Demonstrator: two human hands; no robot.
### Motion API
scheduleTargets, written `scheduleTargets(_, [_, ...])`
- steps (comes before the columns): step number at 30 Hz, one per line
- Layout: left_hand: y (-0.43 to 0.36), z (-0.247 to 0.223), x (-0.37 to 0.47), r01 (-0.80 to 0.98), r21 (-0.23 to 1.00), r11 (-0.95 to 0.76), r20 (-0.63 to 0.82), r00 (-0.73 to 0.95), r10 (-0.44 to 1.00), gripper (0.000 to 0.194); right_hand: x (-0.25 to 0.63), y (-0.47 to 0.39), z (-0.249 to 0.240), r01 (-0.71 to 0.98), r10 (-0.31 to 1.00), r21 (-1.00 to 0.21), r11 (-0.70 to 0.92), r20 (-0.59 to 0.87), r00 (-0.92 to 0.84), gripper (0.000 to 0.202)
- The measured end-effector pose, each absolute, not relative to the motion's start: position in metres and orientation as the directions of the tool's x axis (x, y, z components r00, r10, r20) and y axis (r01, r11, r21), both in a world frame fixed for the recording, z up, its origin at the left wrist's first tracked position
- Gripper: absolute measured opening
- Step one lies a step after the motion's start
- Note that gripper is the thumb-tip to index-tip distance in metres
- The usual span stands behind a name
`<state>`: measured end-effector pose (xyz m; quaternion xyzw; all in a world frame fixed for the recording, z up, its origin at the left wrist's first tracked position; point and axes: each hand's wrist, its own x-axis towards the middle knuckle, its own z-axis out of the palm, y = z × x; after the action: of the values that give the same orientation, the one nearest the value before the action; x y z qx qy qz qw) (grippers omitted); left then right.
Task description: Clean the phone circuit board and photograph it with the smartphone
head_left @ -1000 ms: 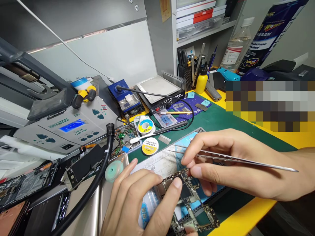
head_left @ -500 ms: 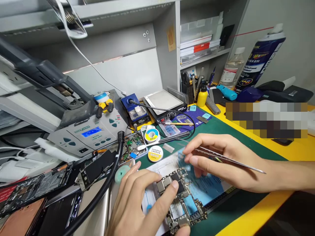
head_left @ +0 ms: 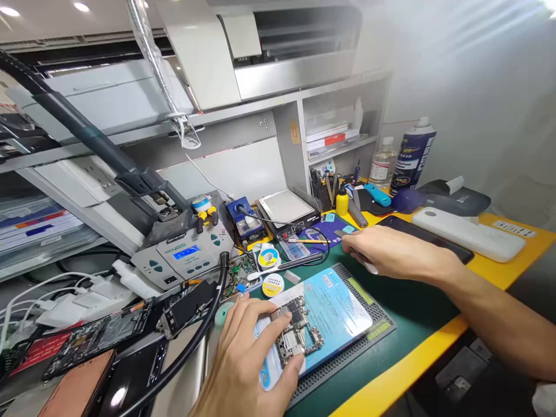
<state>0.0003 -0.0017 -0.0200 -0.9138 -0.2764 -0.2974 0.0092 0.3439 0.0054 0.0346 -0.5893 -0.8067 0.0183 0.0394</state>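
Observation:
A phone circuit board (head_left: 296, 333) lies on a light-blue package (head_left: 336, 318), which rests on a dark perforated mat (head_left: 384, 318). My left hand (head_left: 249, 353) holds the board at its left side, thumb at the lower edge and fingertips on its upper part. Further right, above the green mat (head_left: 391, 307), my right hand (head_left: 382, 249) is closed. A short metallic piece (head_left: 368, 264) shows under its fingers; the rest of that tool is hidden by the hand.
A grey soldering station (head_left: 186, 255), a black hose (head_left: 191, 341) and opened phones (head_left: 95, 339) stand at the left. Behind the package are solder spools (head_left: 268, 258) and a black cable. A white phone (head_left: 469, 234), yellow bottle (head_left: 341, 201) and spray can (head_left: 412, 156) are at the right.
My right hand has moved right, away from the board, and its tweezers are now mostly hidden. My left hand stays on the board. The view has tilted up and shows more shelf.

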Motion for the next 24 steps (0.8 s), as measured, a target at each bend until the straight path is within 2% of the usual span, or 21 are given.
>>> scheduleTargets(2, [-0.001, -0.017, 0.001, 0.505, 0.124, -0.854, 0.539, 0.689, 0.485, 0.041, 0.347, 0.008, 0.027, 0.959, 0.958, -0.021, 0.282, -0.05, -0.283, 0.004])
scheduleTargets(4, [0.0, -0.014, 0.003, 0.501, 0.111, -0.858, 0.532, 0.7, 0.477, 0.041, 0.345, 0.012, 0.019, 0.957, 0.95, 0.005, 0.289, -0.126, -0.286, 0.024])
scheduleTargets(7, [0.0, -0.013, 0.005, 0.506, 0.112, -0.855, 0.524, 0.701, 0.483, 0.041, 0.34, 0.015, 0.013, 0.95, 0.938, 0.019, 0.311, -0.164, -0.304, 0.034])
scheduleTargets(16, [-0.001, -0.014, 0.003, 0.501, 0.126, -0.856, 0.544, 0.687, 0.482, 0.045, 0.34, 0.021, 0.022, 0.948, 0.925, -0.077, 0.31, -0.206, -0.319, 0.035])
scheduleTargets(20, [0.005, -0.01, 0.0, 0.479, 0.112, -0.871, 0.645, 0.631, 0.431, 0.034, 0.34, 0.026, 0.025, 0.948, 0.92, -0.125, 0.291, -0.235, -0.314, 0.034])
scheduleTargets(24, [-0.003, 0.016, -0.018, 0.52, 0.104, -0.848, 0.802, 0.46, 0.38, 0.019, 0.341, 0.031, 0.026, 0.956, 0.921, -0.154, 0.252, -0.265, -0.285, 0.035])
